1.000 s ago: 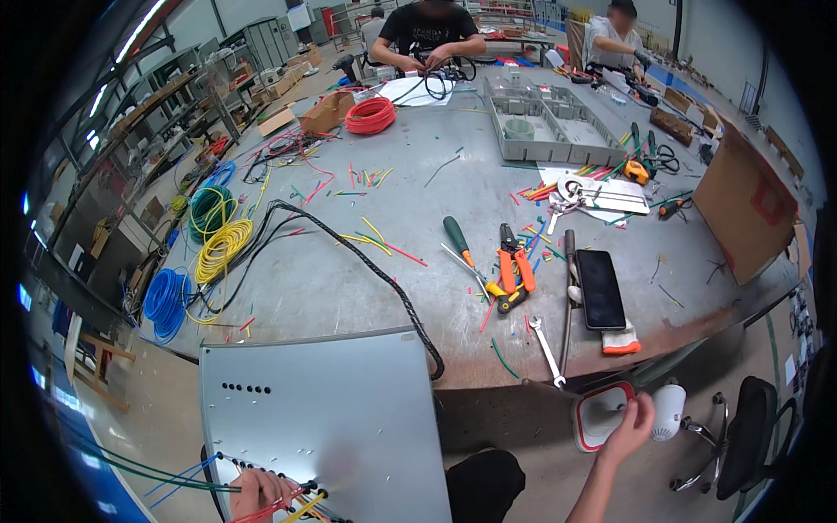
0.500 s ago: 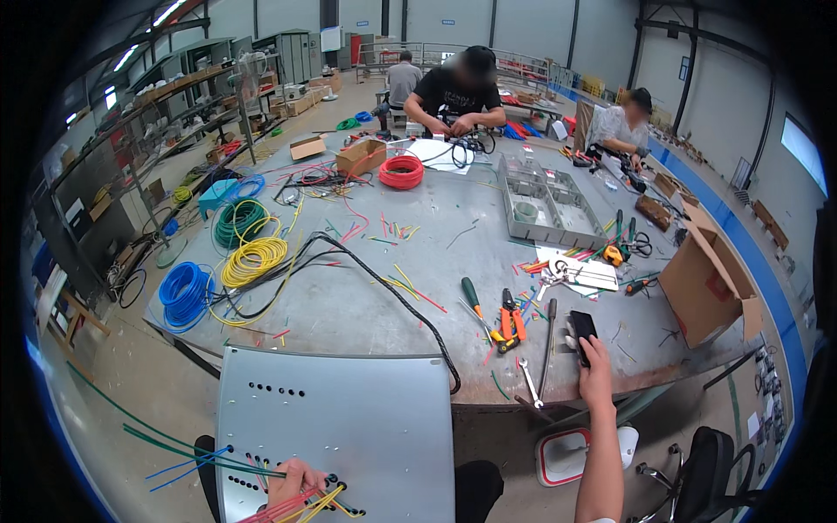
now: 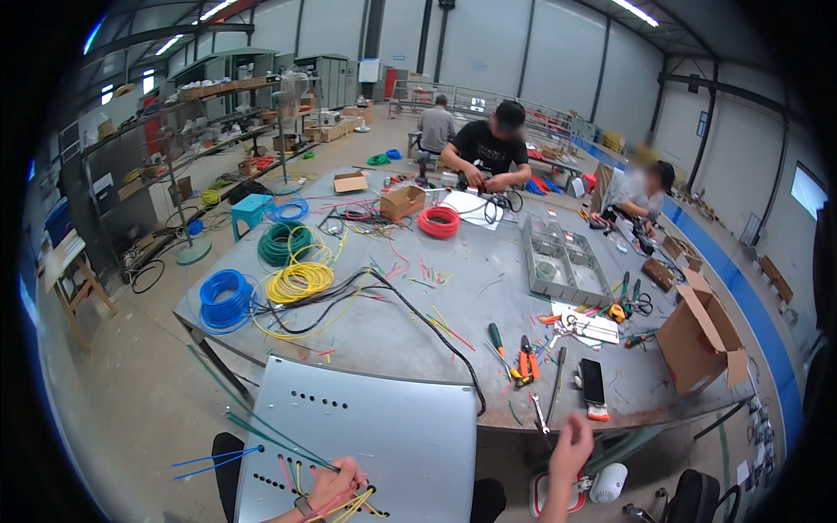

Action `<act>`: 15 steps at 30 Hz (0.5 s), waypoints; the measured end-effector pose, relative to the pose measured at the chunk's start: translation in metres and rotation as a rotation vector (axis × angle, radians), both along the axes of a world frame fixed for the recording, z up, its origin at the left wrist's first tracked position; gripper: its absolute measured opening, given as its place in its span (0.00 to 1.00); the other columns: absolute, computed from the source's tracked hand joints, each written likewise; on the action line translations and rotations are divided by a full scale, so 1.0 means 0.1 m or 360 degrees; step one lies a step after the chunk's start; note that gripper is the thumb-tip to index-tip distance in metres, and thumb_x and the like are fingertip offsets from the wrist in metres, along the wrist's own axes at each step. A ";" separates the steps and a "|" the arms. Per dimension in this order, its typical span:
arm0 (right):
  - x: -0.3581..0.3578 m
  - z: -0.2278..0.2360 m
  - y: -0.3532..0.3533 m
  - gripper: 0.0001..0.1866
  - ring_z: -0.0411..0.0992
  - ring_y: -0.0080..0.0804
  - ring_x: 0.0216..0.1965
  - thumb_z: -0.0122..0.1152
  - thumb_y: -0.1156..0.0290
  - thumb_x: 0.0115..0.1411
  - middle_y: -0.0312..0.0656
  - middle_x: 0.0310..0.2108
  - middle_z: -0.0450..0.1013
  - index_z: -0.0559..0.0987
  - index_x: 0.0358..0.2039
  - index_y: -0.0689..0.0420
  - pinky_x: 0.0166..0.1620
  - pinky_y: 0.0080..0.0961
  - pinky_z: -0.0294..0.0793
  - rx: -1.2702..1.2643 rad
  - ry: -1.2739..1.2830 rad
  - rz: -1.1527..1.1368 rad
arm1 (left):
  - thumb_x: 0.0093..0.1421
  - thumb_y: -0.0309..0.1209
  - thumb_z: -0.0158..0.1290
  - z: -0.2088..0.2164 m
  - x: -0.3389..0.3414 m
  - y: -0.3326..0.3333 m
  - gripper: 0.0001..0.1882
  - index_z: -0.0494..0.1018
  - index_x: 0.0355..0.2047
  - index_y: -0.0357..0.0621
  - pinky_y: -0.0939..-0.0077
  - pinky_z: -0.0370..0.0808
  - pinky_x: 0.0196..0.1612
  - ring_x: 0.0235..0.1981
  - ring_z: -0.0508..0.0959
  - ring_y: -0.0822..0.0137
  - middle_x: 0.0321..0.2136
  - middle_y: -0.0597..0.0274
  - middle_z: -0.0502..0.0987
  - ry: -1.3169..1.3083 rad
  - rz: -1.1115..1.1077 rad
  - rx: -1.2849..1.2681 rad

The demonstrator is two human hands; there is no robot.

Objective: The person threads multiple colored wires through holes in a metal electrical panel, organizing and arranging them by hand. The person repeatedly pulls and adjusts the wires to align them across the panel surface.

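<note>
My left hand (image 3: 343,478) is closed around the green wires (image 3: 277,436) over a light grey metal panel (image 3: 375,418). Yellow wires (image 3: 353,504) and red ones pass by its wrist, and blue wires (image 3: 218,456) stick out of a hole at the panel's left. My right hand (image 3: 572,446) hangs past the table's front edge, holding nothing, its fingers loosely apart. Beyond it a black phone (image 3: 593,381) lies on the table, a white-and-orange item (image 3: 598,412) at its near end. A wrench (image 3: 540,413) lies to the left of the phone.
Coils of blue (image 3: 225,299), green, yellow and red wire lie on the metal table (image 3: 410,349). Pliers (image 3: 527,362), a screwdriver (image 3: 499,342), a grey compartment box (image 3: 567,266) and a cardboard box (image 3: 697,340) stand or lie rightward. Co-workers sit beyond, one in black (image 3: 493,155).
My right hand has let go of the phone and drawn back toward me; the phone now lies on the table. My left hand still grips the green wires. The whole view has shifted.
</note>
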State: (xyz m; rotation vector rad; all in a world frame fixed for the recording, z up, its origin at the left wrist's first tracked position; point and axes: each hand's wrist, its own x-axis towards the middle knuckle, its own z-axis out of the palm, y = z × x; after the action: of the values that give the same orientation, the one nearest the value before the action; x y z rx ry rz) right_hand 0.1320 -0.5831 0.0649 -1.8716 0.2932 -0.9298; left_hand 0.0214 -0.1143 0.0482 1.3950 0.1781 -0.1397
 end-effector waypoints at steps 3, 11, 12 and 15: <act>-0.56 -0.10 0.94 0.09 0.80 0.26 0.44 0.62 0.82 0.73 0.39 0.44 0.84 0.86 0.50 0.64 0.50 0.27 0.80 0.0303 0.0117 0.0399 | 0.88 0.48 0.47 0.09 -0.02 0.00 0.27 0.75 0.35 0.40 0.66 0.83 0.49 0.33 0.77 0.74 0.28 0.65 0.77 0.0085 -0.0056 0.0008; -1.46 -0.64 2.58 0.20 0.84 0.36 0.58 0.64 0.71 0.80 0.49 0.60 0.85 0.83 0.68 0.64 0.62 0.34 0.84 0.0424 0.0857 0.1323 | 0.87 0.44 0.48 0.36 -0.05 -0.03 0.22 0.74 0.37 0.43 0.71 0.77 0.40 0.37 0.75 0.77 0.32 0.69 0.76 -0.0058 -0.0195 0.0070; -1.45 -0.75 2.66 0.17 0.83 0.32 0.53 0.64 0.73 0.78 0.46 0.54 0.86 0.85 0.63 0.64 0.57 0.31 0.83 0.0463 0.0804 0.1360 | 0.87 0.42 0.48 0.41 -0.06 -0.04 0.21 0.74 0.38 0.42 0.72 0.76 0.40 0.37 0.74 0.78 0.33 0.70 0.76 -0.0148 -0.0182 0.0199; -1.27 -1.08 2.75 0.12 0.83 0.29 0.43 0.67 0.75 0.74 0.44 0.42 0.87 0.88 0.54 0.63 0.48 0.31 0.82 0.0194 0.0594 0.1433 | 0.86 0.40 0.50 0.59 -0.08 -0.11 0.18 0.75 0.42 0.37 0.70 0.76 0.41 0.36 0.73 0.75 0.32 0.67 0.77 -0.0210 -0.0218 0.0274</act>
State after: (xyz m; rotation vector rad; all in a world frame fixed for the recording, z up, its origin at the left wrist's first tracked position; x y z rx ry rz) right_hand 0.0049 -0.3081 -0.0427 -1.7732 -0.2671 0.0472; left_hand 0.0136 -0.1256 0.1073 1.5829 -0.0159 -0.1474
